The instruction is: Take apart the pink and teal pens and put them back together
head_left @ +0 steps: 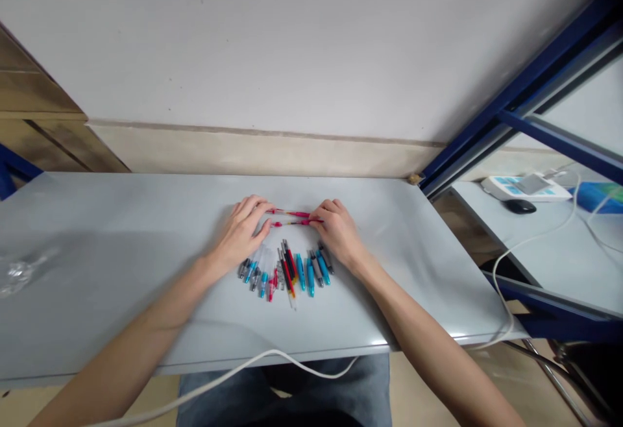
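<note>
Two slim red pens with see-through middles, an upper red pen (291, 213) and a lower red pen (291, 223), lie roughly side by side across the grey table. My left hand (242, 229) is at their left ends, index finger on the upper one and thumb by the lower one. At the right ends, the curled fingers of my right hand (335, 226) close on the pens and hide their tips. Nearer me lie several clear pen barrels (263, 281) with coloured ends, several red and dark ink refills (288, 266), and several blue and grey pen parts (310, 274).
A crumpled clear plastic bag (19, 274) lies on the table's left. A white cable (272, 353) loops past the front edge. To the right stand a blue metal frame (516, 106), a black mouse (520, 206) and a white device (528, 188). A wall rises behind the table.
</note>
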{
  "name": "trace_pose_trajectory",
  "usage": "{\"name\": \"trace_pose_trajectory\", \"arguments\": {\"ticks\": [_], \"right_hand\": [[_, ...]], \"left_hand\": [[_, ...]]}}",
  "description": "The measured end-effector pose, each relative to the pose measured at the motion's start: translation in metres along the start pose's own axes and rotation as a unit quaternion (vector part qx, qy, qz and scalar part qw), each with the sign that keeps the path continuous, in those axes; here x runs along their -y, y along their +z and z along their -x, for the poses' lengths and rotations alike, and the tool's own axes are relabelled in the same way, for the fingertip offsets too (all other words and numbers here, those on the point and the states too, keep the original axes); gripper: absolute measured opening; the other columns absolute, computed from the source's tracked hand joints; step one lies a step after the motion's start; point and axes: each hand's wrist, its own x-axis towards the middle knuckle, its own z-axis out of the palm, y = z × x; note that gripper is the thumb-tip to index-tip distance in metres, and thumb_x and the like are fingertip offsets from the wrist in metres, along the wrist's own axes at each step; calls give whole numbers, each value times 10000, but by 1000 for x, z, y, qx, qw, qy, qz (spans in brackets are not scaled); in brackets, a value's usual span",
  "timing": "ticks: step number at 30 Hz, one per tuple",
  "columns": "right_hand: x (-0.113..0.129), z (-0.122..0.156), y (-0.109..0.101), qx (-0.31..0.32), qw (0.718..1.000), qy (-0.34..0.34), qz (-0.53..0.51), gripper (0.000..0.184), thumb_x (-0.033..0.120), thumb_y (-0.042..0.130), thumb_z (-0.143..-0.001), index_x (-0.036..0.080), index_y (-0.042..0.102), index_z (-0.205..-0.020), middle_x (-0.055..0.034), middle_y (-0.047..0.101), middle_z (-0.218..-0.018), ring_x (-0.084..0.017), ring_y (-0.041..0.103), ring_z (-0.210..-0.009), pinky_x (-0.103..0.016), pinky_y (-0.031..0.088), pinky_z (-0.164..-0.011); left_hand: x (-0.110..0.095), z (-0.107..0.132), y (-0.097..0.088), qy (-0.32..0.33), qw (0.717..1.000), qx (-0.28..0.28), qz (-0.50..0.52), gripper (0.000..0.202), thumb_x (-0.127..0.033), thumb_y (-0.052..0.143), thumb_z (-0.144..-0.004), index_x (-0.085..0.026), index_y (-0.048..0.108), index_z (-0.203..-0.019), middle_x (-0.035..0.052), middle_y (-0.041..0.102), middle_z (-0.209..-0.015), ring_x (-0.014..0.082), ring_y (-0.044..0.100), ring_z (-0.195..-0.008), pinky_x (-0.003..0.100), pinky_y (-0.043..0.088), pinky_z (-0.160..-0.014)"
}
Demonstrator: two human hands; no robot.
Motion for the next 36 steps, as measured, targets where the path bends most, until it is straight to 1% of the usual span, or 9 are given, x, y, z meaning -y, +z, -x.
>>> {"name": "trace_pose_trajectory", "arguments": {"ticks": [5,9,13,19,22,27,31,34,36], "right_hand": [[0,-1,0,-4,1000,-4,-12,95,142,639,-943,182,722,-922,-98,663,-965,-274,506,-920,-400,451,-817],[9,0,-3,-50,996,-40,-65,134,185,569,-994,191,697,-954,-94,668,-969,-265,508,-925,-403,438,-841],[22,4,-6,-61,990,-22,-126,156,198,496,-1033,209,649,-1007,-68,694,-963,-255,523,-937,-399,409,-861],[33,4,-4,-2,986,-16,-165,283,246,418,-1072,210,694,-1024,-47,665,-765,-246,500,-821,-373,385,-797],[36,4,1,-19,987,-14,-162,281,235,445,-1061,206,715,-988,-63,704,-833,-245,500,-819,-370,377,-780],[41,5,4,-78,988,-39,-126,186,191,519,-1025,217,695,-1080,-61,742,-1016,-254,535,-960,-392,360,-873],[45,5,2,-55,992,-58,-94,234,313,487,-1060,226,696,-1121,-76,734,-1011,-259,532,-975,-391,371,-854],[47,5,2,-54,993,-51,-95,290,288,444,-1073,223,717,-998,-72,724,-895,-255,527,-914,-393,379,-822],[48,5,2,-71,989,-47,-121,214,243,501,-1045,223,706,-985,-70,721,-931,-257,530,-940,-399,399,-849]], "left_hand": [[-9,0,-1,8,1000,-22,-16,257,-194,479,-1011,-182,593,-1241,110,606,-1244,245,588,-1139,400,464,-1001],[-17,-5,-6,80,992,-25,-94,302,-224,520,-1011,-172,575,-1303,136,603,-1332,291,538,-1252,446,428,-1056],[-24,-8,-7,131,980,-37,-146,190,-189,519,-1010,-169,650,-1146,115,681,-1117,279,583,-1096,423,455,-943],[-22,-7,-3,103,974,-17,-201,223,-64,455,-961,-150,656,-1006,94,673,-920,260,600,-882,384,425,-760],[-20,-6,1,68,978,7,-199,278,15,452,-837,-172,641,-918,72,684,-860,249,619,-821,367,397,-710],[-19,-4,6,-25,988,27,-153,277,3,463,-698,-216,602,-794,22,685,-734,218,610,-669,336,314,-582],[-20,-5,4,0,987,9,-162,264,-13,463,-691,-212,608,-784,43,701,-742,229,637,-694,333,351,-609],[-23,-5,4,17,987,12,-158,274,-9,460,-710,-209,624,-802,53,712,-757,235,655,-711,332,380,-619],[-24,-4,4,16,988,16,-153,286,-1,455,-715,-208,629,-811,56,715,-758,235,662,-710,331,391,-618]]}}
